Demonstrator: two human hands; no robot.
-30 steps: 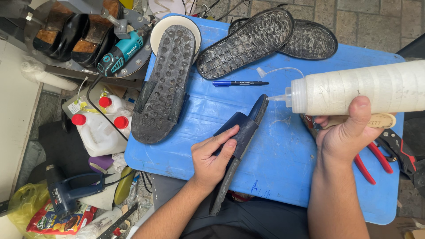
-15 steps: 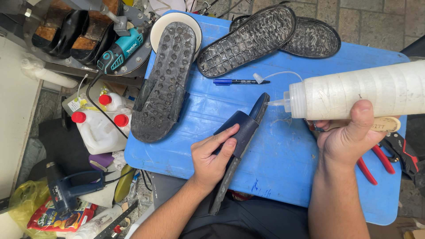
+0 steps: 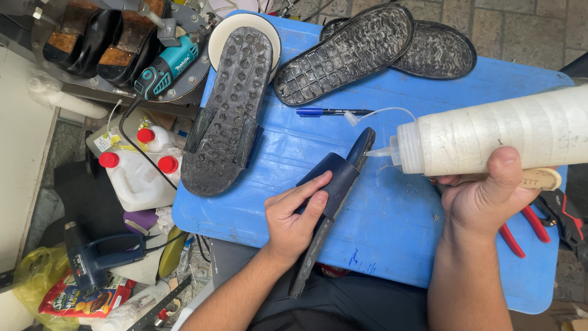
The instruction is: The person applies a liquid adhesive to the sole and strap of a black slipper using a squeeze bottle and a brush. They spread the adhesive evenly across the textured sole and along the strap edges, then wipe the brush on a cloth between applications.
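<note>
The left hand grips a dark blue sandal set on edge on the blue table, fingers across its strap. The right hand holds a white squeeze bottle, nozzle at the sandal's toe. Beyond the fingers lie a blue pen and three black soles.

We list: translucent white plastic squeeze bottle, smooth; dark blue matt sandal; studded black rubber sole, rough; ribbed blue plastic tabletop.
</note>
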